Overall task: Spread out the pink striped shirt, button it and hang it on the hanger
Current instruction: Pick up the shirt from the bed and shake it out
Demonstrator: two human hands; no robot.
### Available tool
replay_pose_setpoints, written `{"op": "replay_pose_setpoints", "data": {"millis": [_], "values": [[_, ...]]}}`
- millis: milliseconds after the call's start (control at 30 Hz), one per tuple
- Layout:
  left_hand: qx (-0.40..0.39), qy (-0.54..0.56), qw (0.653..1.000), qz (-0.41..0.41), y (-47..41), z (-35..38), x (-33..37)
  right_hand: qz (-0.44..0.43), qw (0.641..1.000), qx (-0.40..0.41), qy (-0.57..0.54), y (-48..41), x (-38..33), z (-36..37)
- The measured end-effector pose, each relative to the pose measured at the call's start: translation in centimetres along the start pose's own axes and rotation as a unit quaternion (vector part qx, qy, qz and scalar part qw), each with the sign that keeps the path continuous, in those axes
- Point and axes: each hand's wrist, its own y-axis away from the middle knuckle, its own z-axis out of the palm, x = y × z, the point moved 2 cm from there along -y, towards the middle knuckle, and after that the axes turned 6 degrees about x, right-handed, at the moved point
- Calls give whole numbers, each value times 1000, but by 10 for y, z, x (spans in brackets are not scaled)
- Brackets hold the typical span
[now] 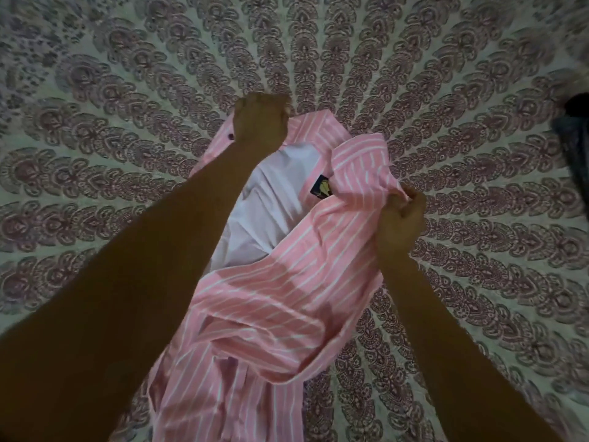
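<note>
The pink striped shirt (280,295) hangs crumpled between my two hands above the patterned bedsheet (127,154). Its white inner lining and a dark neck label (321,186) face up near the collar. My left hand (258,121) grips the shirt's upper edge by the collar, close to a dark button (231,136). My right hand (401,223) pinches a fold of the pink fabric at the shirt's right side. The lower part of the shirt runs out of view at the bottom. No hanger is visible.
The bedsheet with a purple radial print covers the whole surface. A dark object (575,135) lies at the right edge of the view.
</note>
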Motion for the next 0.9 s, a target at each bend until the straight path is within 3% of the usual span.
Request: {"op": "replay_pose_setpoints", "data": {"millis": [100, 200, 300, 400, 467, 533, 600, 700, 800, 900], "values": [[-78, -6, 995, -57, -12, 18, -10, 0, 1000, -28, 11, -9, 11, -6], [-154, 52, 982, -96, -12, 27, -24, 84, 995, -56, 13, -16, 34, -11], [-234, 104, 966, -43, 1, 23, -21, 124, 986, -108, 19, -12, 42, -18], [-356, 125, 926, 1, 30, 8, -12, 91, 991, -101, 12, -4, 26, -29], [-387, 152, 910, 6, 53, 2, -4, 60, 993, -99, -9, 3, 8, -37], [-326, 169, 930, 11, 74, -8, 3, 22, 997, -74, -22, 10, -11, -52], [-185, 219, 958, 10, 93, -33, 9, -15, 998, -55, -29, 16, -29, -71], [-18, 303, 953, 9, 118, -92, 11, -86, 994, -45, -57, 32, -68, -110], [36, 315, 947, -44, 135, -158, 17, -162, 983, -28, -83, 47, -120, -150], [88, 344, 934, -40, 163, -225, 26, -219, 968, -23, -124, 78, -175, -197]]}}
